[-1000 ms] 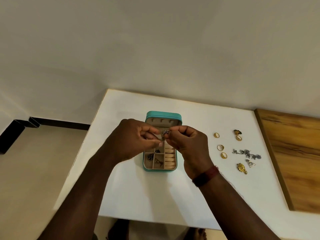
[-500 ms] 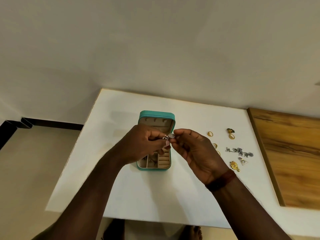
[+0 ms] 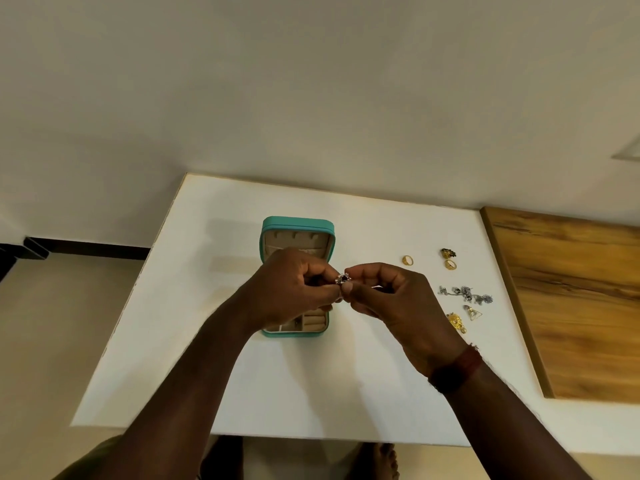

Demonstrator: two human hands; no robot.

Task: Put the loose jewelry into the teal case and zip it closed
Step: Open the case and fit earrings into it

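The teal case (image 3: pixel 298 224) lies open on the white table (image 3: pixel 311 382), its beige compartments partly hidden behind my left hand (image 3: pixel 291 289). Both hands meet just right of the case and pinch one small silver earring with a dark stone (image 3: pixel 343 278); my right hand (image 3: pixel 394 299) grips it from the right. Loose jewelry lies to the right: a gold ring (image 3: pixel 408 260), a dark-and-gold piece (image 3: pixel 448 252), another gold ring (image 3: pixel 450 264), a silver chain piece (image 3: pixel 465 294), a triangular pendant (image 3: pixel 473 312) and a gold earring (image 3: pixel 457 322).
A wooden surface (image 3: pixel 575 306) adjoins the table on the right. The table's left edge drops to the floor (image 3: pixel 52 323). A wall rises behind the table. My feet show under the near edge.
Both hands have shifted right with the earring, from over the case to beside its right edge. The camera view has also drifted, so the case sits further left in the frame.
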